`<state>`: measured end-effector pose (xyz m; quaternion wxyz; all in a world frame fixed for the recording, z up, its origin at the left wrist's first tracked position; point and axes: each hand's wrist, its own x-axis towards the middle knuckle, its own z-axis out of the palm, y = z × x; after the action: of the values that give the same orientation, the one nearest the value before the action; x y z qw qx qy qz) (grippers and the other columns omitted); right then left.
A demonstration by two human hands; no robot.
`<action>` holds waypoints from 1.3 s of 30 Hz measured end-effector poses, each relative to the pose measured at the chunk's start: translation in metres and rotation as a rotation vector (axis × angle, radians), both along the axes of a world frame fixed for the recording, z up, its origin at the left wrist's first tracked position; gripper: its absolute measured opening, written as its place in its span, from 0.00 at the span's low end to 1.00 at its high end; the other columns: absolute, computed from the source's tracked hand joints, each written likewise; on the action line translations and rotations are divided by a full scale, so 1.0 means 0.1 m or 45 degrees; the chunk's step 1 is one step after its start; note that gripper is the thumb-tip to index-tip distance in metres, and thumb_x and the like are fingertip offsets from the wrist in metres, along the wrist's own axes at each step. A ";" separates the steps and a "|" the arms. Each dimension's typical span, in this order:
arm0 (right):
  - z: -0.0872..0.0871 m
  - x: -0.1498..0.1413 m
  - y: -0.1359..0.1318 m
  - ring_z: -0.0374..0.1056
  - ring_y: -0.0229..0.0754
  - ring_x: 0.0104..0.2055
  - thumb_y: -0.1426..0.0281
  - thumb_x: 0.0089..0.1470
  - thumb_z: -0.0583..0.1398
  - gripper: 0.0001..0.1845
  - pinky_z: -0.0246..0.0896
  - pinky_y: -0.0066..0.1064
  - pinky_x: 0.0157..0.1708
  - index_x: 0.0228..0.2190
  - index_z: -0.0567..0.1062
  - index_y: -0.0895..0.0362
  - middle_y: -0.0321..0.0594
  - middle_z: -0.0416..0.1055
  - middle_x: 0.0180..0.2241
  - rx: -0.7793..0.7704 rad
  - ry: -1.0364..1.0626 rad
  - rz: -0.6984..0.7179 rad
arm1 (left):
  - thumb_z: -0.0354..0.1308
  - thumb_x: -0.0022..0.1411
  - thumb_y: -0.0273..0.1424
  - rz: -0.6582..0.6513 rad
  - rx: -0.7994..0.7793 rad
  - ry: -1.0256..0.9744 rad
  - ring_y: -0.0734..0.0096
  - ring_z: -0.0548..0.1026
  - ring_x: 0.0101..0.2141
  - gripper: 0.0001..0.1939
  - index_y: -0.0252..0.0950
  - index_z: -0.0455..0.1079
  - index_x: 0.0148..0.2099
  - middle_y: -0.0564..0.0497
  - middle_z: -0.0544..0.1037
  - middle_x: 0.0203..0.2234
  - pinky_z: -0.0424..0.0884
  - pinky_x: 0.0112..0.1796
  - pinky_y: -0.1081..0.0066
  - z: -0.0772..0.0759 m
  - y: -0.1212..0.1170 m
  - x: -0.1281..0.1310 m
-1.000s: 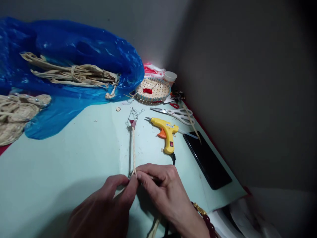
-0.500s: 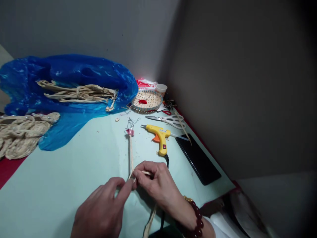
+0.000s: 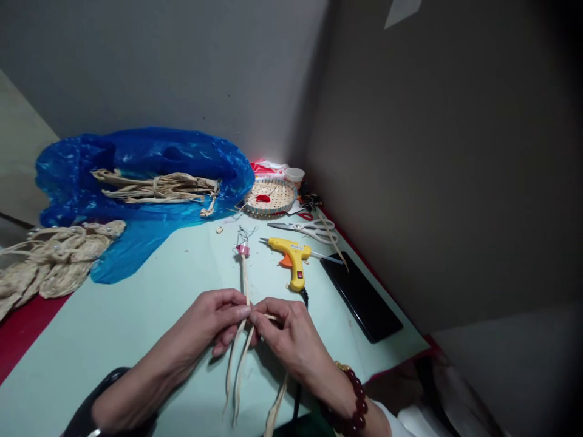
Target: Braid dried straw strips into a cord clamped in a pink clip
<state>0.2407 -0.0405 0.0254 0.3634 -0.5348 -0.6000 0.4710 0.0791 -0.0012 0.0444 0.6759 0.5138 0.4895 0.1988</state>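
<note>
My left hand (image 3: 217, 320) and my right hand (image 3: 283, 332) meet at the near middle of the pale green table (image 3: 113, 315). Both pinch the near end of a thin braided straw cord (image 3: 245, 276). The cord runs away from me to a pink binder clip (image 3: 242, 247) that clamps its far end. Loose straw strands (image 3: 235, 376) hang down from my fingers toward me. A dark red bead bracelet (image 3: 353, 400) is on my right wrist.
A yellow glue gun (image 3: 294, 260) lies right of the cord, with a black phone (image 3: 362, 296) and white scissors (image 3: 310, 229) beyond. A small woven basket (image 3: 269, 197) and a cup (image 3: 294, 176) sit at the corner. A blue plastic bag (image 3: 136, 176) holds straw bundles (image 3: 157, 187); woven straw pieces (image 3: 54, 261) lie left.
The view has pulled back and up. My left hand has come up beside my right at the cord's near end, and loose strands now show hanging below my fingers.
</note>
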 end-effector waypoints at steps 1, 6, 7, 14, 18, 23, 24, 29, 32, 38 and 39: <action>0.00 0.00 -0.01 0.63 0.33 0.23 0.67 0.60 0.54 0.15 0.55 0.22 0.25 0.26 0.76 0.61 0.37 0.72 0.22 0.017 -0.027 0.006 | 0.59 0.58 0.41 -0.021 -0.010 -0.035 0.84 0.54 0.12 0.14 0.35 0.65 0.34 0.62 0.62 0.12 0.48 0.17 0.80 -0.06 0.02 0.02; 0.00 -0.02 -0.06 0.61 0.34 0.23 0.69 0.62 0.51 0.14 0.51 0.24 0.25 0.26 0.70 0.57 0.34 0.69 0.21 0.222 -0.412 -0.006 | 0.54 0.62 0.40 -0.095 0.097 0.060 0.82 0.51 0.13 0.12 0.37 0.61 0.31 0.64 0.58 0.12 0.44 0.17 0.78 -0.17 0.02 -0.01; -0.01 -0.03 -0.07 0.60 0.34 0.22 0.69 0.62 0.51 0.14 0.50 0.24 0.25 0.26 0.69 0.57 0.34 0.68 0.21 0.249 -0.491 -0.011 | 0.54 0.61 0.39 -0.099 0.135 0.085 0.81 0.51 0.15 0.12 0.37 0.61 0.31 0.64 0.57 0.13 0.46 0.17 0.78 -0.16 0.01 -0.01; -0.02 -0.06 -0.07 0.56 0.34 0.21 0.70 0.62 0.50 0.13 0.45 0.26 0.24 0.25 0.63 0.55 0.33 0.66 0.21 0.330 -0.725 0.019 | 0.52 0.61 0.37 -0.082 0.124 0.053 0.73 0.61 0.26 0.08 0.38 0.62 0.33 0.59 0.63 0.22 0.58 0.29 0.73 -0.10 -0.03 0.00; -0.01 -0.06 -0.06 0.56 0.34 0.21 0.70 0.63 0.49 0.13 0.45 0.26 0.24 0.26 0.62 0.55 0.32 0.65 0.22 0.334 -0.712 0.049 | 0.54 0.60 0.39 -0.095 -0.029 -0.110 0.78 0.55 0.20 0.10 0.38 0.62 0.35 0.60 0.62 0.21 0.47 0.22 0.76 -0.13 -0.01 -0.03; 0.00 -0.08 -0.09 0.57 0.36 0.22 0.68 0.65 0.46 0.13 0.42 0.29 0.23 0.28 0.62 0.54 0.34 0.67 0.23 0.312 -0.849 0.082 | 0.55 0.59 0.35 -0.037 0.066 -0.080 0.79 0.54 0.21 0.09 0.37 0.60 0.31 0.61 0.61 0.20 0.49 0.23 0.77 -0.15 -0.01 0.00; 0.01 -0.09 -0.11 0.57 0.37 0.21 0.68 0.65 0.45 0.13 0.42 0.29 0.23 0.29 0.62 0.54 0.34 0.67 0.23 0.303 -0.873 0.091 | 0.55 0.59 0.34 -0.022 0.091 -0.076 0.78 0.55 0.22 0.09 0.37 0.60 0.31 0.61 0.61 0.20 0.50 0.24 0.77 -0.15 -0.02 0.00; 0.01 -0.14 -0.16 0.58 0.38 0.21 0.70 0.64 0.45 0.08 0.42 0.30 0.23 0.33 0.60 0.55 0.33 0.64 0.22 0.268 -0.892 0.057 | 0.53 0.60 0.35 0.056 0.058 -0.110 0.80 0.50 0.19 0.09 0.38 0.58 0.31 0.64 0.55 0.18 0.47 0.21 0.78 -0.15 -0.09 0.04; 0.01 -0.12 -0.16 0.60 0.38 0.21 0.71 0.63 0.45 0.07 0.45 0.30 0.23 0.34 0.60 0.55 0.33 0.64 0.22 0.266 -0.832 0.012 | 0.54 0.60 0.34 0.069 0.054 -0.156 0.82 0.51 0.17 0.09 0.38 0.57 0.31 0.65 0.57 0.16 0.48 0.19 0.79 -0.17 -0.11 0.06; -0.06 -0.16 -0.25 0.62 0.39 0.24 0.74 0.60 0.50 0.07 0.47 0.30 0.24 0.29 0.62 0.54 0.34 0.66 0.25 0.623 -0.896 -0.098 | 0.54 0.58 0.34 0.085 0.104 -0.111 0.80 0.62 0.16 0.08 0.38 0.59 0.30 0.61 0.66 0.15 0.56 0.18 0.79 -0.19 -0.08 0.07; -0.08 -0.19 -0.28 0.62 0.39 0.24 0.76 0.60 0.50 0.08 0.46 0.31 0.23 0.29 0.62 0.54 0.35 0.66 0.25 0.717 -0.928 -0.118 | 0.54 0.58 0.33 0.093 0.115 -0.104 0.81 0.61 0.16 0.08 0.38 0.59 0.29 0.61 0.66 0.14 0.56 0.19 0.79 -0.20 -0.08 0.06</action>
<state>0.2215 -0.0681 0.0171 0.2805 -0.5723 -0.7687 0.0542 0.0854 -0.0092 0.0243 0.6638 0.5169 0.4705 0.2661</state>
